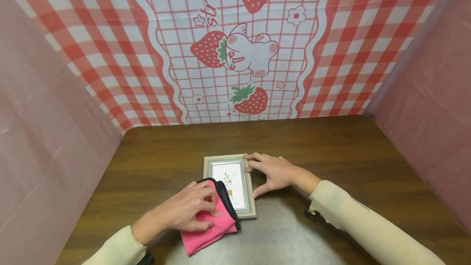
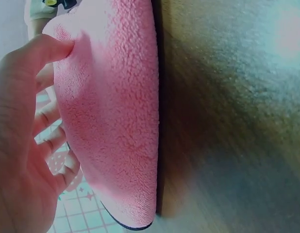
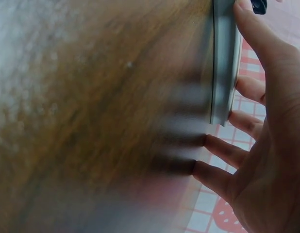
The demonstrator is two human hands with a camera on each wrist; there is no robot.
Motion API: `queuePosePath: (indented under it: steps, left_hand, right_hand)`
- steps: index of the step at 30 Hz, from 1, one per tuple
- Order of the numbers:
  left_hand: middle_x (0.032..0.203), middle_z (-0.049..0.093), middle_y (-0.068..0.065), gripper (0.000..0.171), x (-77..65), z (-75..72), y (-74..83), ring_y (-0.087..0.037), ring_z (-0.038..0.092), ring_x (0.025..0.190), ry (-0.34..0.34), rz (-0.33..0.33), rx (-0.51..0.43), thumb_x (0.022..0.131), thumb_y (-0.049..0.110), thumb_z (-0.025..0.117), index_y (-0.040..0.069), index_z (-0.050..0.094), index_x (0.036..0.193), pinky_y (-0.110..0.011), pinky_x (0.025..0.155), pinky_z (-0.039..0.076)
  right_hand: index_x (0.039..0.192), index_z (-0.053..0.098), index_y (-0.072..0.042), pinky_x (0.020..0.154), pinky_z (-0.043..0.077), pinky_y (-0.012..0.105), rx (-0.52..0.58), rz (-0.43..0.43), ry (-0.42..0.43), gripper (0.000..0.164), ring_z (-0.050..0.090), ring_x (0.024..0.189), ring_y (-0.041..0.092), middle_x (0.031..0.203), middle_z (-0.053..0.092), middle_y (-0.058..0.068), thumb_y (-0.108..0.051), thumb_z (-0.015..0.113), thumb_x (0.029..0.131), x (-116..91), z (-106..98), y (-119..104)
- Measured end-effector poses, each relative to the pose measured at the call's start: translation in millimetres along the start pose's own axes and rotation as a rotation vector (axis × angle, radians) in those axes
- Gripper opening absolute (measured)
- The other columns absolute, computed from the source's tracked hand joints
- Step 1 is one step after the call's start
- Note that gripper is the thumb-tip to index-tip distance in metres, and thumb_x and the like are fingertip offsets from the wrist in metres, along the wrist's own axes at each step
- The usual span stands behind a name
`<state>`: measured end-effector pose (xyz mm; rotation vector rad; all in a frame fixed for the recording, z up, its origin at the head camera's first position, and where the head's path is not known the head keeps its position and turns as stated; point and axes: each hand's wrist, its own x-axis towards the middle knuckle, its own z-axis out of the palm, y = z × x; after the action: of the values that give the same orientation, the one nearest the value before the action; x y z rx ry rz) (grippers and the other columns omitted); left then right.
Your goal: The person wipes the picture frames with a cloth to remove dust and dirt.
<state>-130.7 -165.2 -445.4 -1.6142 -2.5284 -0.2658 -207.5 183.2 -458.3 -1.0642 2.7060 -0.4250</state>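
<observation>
A picture frame [image 1: 252,199] with a pale beige and silvery border lies flat on the wooden table, showing a small print on white. Over its lower left part lies a folded pink cloth [image 1: 225,220] with black edging, hiding that corner. My left hand [image 1: 191,207] grips the cloth from above with bent fingers and thumb. In the left wrist view, the thumb presses into the fluffy cloth [image 2: 116,111]. At the frame's right side, my right hand [image 1: 274,173] rests spread fingers and thumb along the edge. The right wrist view shows fingertips at the frame's side [image 3: 223,68].
The brown wooden table [image 1: 331,146] runs back to a red and white checked curtain [image 1: 331,64] printed with strawberries. Plain pinkish cloth walls [image 1: 423,60] stand on both sides. A small dark device [image 1: 310,213] sits under the right wrist.
</observation>
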Motion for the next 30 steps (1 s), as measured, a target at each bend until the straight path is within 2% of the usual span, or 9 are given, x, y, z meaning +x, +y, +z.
queuePosePath:
  steps: [8, 18, 23, 30]
  left_hand:
    - [0.102, 0.064, 0.013, 0.013, -2.9, 1.5, -2.8, -0.009, 0.058, 0.108, 0.012, 0.021, 0.002, 0.091, 0.041, 0.09, 0.031, 0.085, 0.097, -0.022, 0.085, 0.041]
    - [0.102, 0.064, 0.013, 0.015, 1.3, 4.6, 0.8, -0.006, 0.057, 0.104, 0.022, 0.026, -0.018, 0.098, 0.045, 0.087, 0.031, 0.089, 0.101, -0.021, 0.086, 0.041]
    - [0.105, 0.066, 0.013, 0.017, 6.9, 7.5, 3.2, -0.005, 0.061, 0.103, 0.039, 0.058, -0.006, 0.1, 0.046, 0.084, 0.031, 0.09, 0.104, -0.022, 0.088, 0.045]
    - [0.102, 0.068, 0.012, 0.017, 21.1, 13.3, 5.7, -0.006, 0.064, 0.099, 0.088, 0.136, 0.014, 0.1, 0.045, 0.085, 0.03, 0.091, 0.106, -0.023, 0.086, 0.052]
  right_hand:
    - [0.152, 0.067, -0.03, 0.093, 0.059, 0.066, -0.007, -0.01, 0.012, 0.084, 0.057, 0.154, 0.039, 0.182, 0.042, 0.006, -0.075, 0.088, 0.084, 0, 0, 0]
    - [0.149, 0.069, -0.03, 0.093, 0.059, 0.066, -0.008, -0.011, 0.015, 0.083, 0.058, 0.154, 0.039, 0.181, 0.043, 0.006, -0.075, 0.089, 0.083, 1, 1, 1]
    - [0.149, 0.069, -0.029, 0.091, 0.06, 0.062, -0.005, -0.01, 0.017, 0.083, 0.058, 0.153, 0.039, 0.181, 0.043, 0.006, -0.075, 0.089, 0.083, 0, 1, 1]
    - [0.149, 0.069, -0.029, 0.089, 0.06, 0.061, -0.007, -0.021, 0.026, 0.083, 0.059, 0.152, 0.039, 0.18, 0.045, 0.006, -0.074, 0.09, 0.082, 1, 2, 1]
